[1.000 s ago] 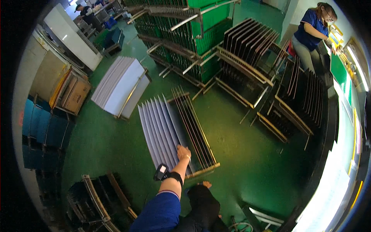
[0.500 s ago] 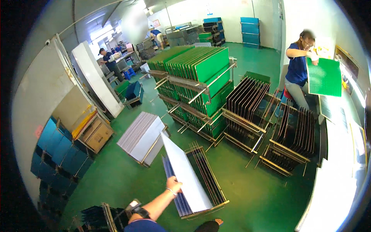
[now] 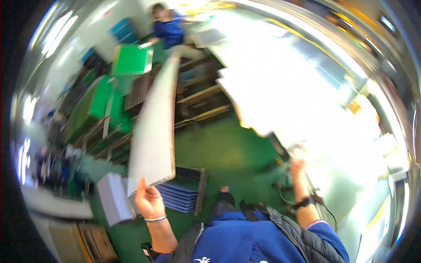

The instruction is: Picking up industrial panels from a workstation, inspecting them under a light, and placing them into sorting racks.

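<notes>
L hand (image 3: 150,201) grips a tall rect. white panel (image 3: 153,122) by its lower edge, twd the L corner; thumb up against it, other fingers curled in at the edge; pale bracelet (image 3: 156,218) on the wrist just below the fingers.

Panel runs up & away from those fingers, top end leaning slightly R; flat, thin, off-white going greyish in parts, plain-looking face; R edge shows as a thin brownish line; small dark marks along the bottom edge nr the lower R corner; upper part blurred, so finer surface detail can't be made out; far end overlaps the co-worker's leg in view.

Just R of the L fingers & lower down, a slotted rack (image 3: 201,192) w/ bluish-lilac sheets (image 3: 177,197) in rows; just L of the fingers, a block of pale sheets (image 3: 113,199) packed tight; well beyond the fingers, up & L, racked green panels (image 3: 93,103); farther up, co-worker (image 3: 169,28) in dk blue top, one hand by a sep. green board (image 3: 131,60).

R hand (image 3: 298,155) well apart from the panel, out to the R, at the near edge of a glare-whitened worktop (image 3: 280,79); its fingers are washed out, can't tell if open, closed or holding anything; blk wristband (image 3: 304,202) below them.
</notes>
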Demonstrator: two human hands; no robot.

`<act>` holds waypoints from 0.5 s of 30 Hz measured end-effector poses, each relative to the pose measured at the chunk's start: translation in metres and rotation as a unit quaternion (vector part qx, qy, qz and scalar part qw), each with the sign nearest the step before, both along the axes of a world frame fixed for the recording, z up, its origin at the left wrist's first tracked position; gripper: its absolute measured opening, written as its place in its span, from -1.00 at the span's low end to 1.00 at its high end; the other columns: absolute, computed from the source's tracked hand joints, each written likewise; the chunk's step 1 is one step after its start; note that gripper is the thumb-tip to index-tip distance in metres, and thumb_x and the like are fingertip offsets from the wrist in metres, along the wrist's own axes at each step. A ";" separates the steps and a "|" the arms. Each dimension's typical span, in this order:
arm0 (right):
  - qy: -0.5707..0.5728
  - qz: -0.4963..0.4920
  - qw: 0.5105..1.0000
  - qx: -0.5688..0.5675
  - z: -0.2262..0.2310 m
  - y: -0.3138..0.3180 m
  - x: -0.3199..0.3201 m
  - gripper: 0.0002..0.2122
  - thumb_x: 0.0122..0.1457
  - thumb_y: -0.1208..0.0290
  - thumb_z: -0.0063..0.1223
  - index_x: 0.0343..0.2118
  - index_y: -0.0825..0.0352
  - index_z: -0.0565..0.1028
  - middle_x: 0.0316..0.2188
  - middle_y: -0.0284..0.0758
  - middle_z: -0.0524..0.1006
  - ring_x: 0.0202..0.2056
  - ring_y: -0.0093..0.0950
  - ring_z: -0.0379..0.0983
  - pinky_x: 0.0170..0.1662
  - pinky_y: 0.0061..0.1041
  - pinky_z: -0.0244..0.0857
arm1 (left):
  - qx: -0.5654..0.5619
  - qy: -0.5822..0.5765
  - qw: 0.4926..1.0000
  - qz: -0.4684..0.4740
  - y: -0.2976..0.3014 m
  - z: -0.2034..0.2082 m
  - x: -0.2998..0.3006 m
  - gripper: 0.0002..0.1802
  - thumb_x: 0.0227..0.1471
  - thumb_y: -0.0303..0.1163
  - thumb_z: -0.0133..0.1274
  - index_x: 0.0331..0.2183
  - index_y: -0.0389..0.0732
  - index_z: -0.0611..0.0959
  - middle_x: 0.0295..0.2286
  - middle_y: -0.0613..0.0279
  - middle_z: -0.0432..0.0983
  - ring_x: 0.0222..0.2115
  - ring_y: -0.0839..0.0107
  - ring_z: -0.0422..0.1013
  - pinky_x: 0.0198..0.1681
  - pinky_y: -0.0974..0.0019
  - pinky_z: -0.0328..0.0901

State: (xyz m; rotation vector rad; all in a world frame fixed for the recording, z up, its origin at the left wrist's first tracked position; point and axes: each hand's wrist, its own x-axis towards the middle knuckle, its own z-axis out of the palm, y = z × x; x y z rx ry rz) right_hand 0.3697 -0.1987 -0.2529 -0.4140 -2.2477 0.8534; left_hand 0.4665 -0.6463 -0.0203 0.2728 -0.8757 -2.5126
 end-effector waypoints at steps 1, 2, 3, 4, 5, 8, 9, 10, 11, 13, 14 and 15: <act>0.042 0.051 0.998 -0.013 0.043 -0.023 0.023 -0.84 0.04 0.48 -0.01 -0.29 0.30 0.48 -0.30 -0.22 0.51 -0.20 -0.31 0.41 -0.11 -0.38 0.26 | 0.013 -0.020 1.000 0.014 0.037 0.013 -0.018 -0.86 0.02 -0.59 -0.05 -0.33 -0.45 0.50 -0.33 0.04 0.51 -0.32 0.40 0.47 -0.31 0.52 0.44; 0.003 0.124 0.986 -0.111 0.061 -0.037 0.040 -0.82 0.01 0.51 0.03 -0.28 0.27 0.48 -0.30 -0.28 0.50 -0.25 -0.33 0.42 -0.14 -0.41 0.28 | 0.014 -0.014 0.999 -0.034 0.064 0.012 -0.031 -0.84 0.02 -0.59 -0.05 -0.31 -0.45 0.50 -0.30 0.03 0.50 -0.31 0.39 0.47 -0.27 0.50 0.44; -0.056 0.182 0.953 -0.237 0.069 -0.051 0.058 -0.84 0.04 0.49 0.04 -0.27 0.26 0.49 -0.30 -0.35 0.50 -0.26 -0.44 0.42 -0.18 -0.49 0.30 | 0.028 -0.002 0.996 -0.088 0.088 0.005 -0.039 -0.83 0.01 -0.59 -0.05 -0.29 -0.44 0.50 -0.29 0.02 0.49 -0.30 0.39 0.46 -0.25 0.48 0.44; -0.064 0.259 0.905 -0.330 0.065 -0.064 0.076 -0.77 0.06 0.51 0.03 -0.18 0.24 0.45 -0.27 -0.34 0.50 -0.24 -0.50 0.42 -0.16 -0.55 0.30 | 0.041 0.011 0.989 -0.140 0.113 -0.001 -0.047 -0.83 0.01 -0.59 -0.05 -0.28 -0.44 0.50 -0.28 0.02 0.49 -0.29 0.39 0.46 -0.23 0.46 0.43; -0.070 0.335 0.827 -0.447 0.072 -0.073 0.090 -0.67 0.07 0.52 0.04 -0.07 0.22 0.36 -0.19 -0.30 0.45 -0.18 -0.48 0.39 -0.12 -0.53 0.28 | 0.036 -0.005 0.983 -0.178 0.142 -0.008 -0.052 -0.81 0.01 -0.59 -0.04 -0.26 -0.41 0.49 -0.29 0.06 0.49 -0.29 0.40 0.46 -0.23 0.45 0.43; -0.007 0.405 0.661 -0.631 0.132 -0.079 0.136 -0.36 0.05 0.53 0.08 0.17 0.19 0.03 0.05 -0.17 0.23 0.02 -0.37 0.23 0.06 -0.40 0.15 | -0.040 -0.041 0.961 -0.269 0.231 -0.014 -0.035 -0.77 -0.01 -0.59 -0.01 -0.22 -0.31 0.49 -0.32 0.20 0.48 -0.33 0.47 0.45 -0.24 0.43 0.42; 0.078 0.407 0.614 -0.671 0.135 -0.074 0.143 -0.28 0.02 0.52 0.13 0.19 0.22 -0.07 0.13 -0.19 0.09 0.11 -0.33 0.10 0.15 -0.32 0.01 | -0.058 -0.052 0.954 -0.290 0.259 -0.013 -0.028 -0.76 -0.01 -0.58 0.00 -0.21 -0.28 0.48 -0.33 0.23 0.48 -0.34 0.49 0.44 -0.27 0.44 0.42; 0.111 0.391 0.596 -0.692 0.149 -0.062 0.145 -0.31 0.01 0.51 0.14 0.16 0.23 -0.02 0.13 -0.22 0.09 0.12 -0.34 0.10 0.19 -0.31 -0.08 | -0.078 -0.062 0.945 -0.311 0.280 -0.013 -0.022 -0.75 -0.01 -0.57 0.01 -0.21 -0.24 0.48 -0.34 0.26 0.47 -0.36 0.51 0.44 -0.30 0.46 0.41; 0.154 0.361 0.597 -0.699 0.157 -0.053 0.148 -0.35 0.00 0.50 0.15 0.13 0.24 0.03 0.10 -0.25 0.13 0.11 -0.37 0.11 0.18 -0.33 -0.07 | -0.091 -0.062 0.933 -0.342 0.296 -0.017 -0.016 -0.77 -0.02 -0.57 0.02 -0.23 -0.22 0.50 -0.36 0.27 0.48 -0.38 0.55 0.43 -0.39 0.49 0.39; 0.213 0.286 0.634 -0.686 0.166 -0.034 0.157 -0.61 0.03 0.47 0.13 -0.07 0.28 0.29 -0.12 -0.36 0.35 -0.05 -0.56 0.26 0.01 -0.50 0.14 | -0.109 -0.054 0.909 -0.399 0.313 -0.036 -0.007 -0.79 -0.03 -0.57 0.03 -0.25 -0.22 0.51 -0.38 0.28 0.49 -0.41 0.56 0.43 -0.43 0.49 0.38; 0.228 0.262 0.644 -0.682 0.165 -0.028 0.164 -0.61 0.03 0.47 0.13 -0.07 0.28 0.29 -0.12 -0.36 0.35 -0.05 -0.56 0.26 0.01 -0.50 0.14 | -0.125 -0.041 0.892 -0.431 0.321 -0.047 -0.002 -0.80 -0.03 -0.57 0.03 -0.27 -0.23 0.52 -0.40 0.29 0.49 -0.43 0.57 0.43 -0.47 0.50 0.36; 0.210 0.185 0.648 -0.708 0.165 -0.020 0.172 -0.72 0.05 0.45 0.11 -0.17 0.28 0.35 -0.22 -0.41 0.39 -0.15 -0.63 0.29 -0.10 -0.57 0.17 | -0.116 -0.023 0.876 -0.467 0.332 -0.053 0.003 -0.83 -0.03 -0.58 0.03 -0.30 -0.24 0.52 -0.45 0.30 0.50 -0.49 0.58 0.42 -0.51 0.52 0.35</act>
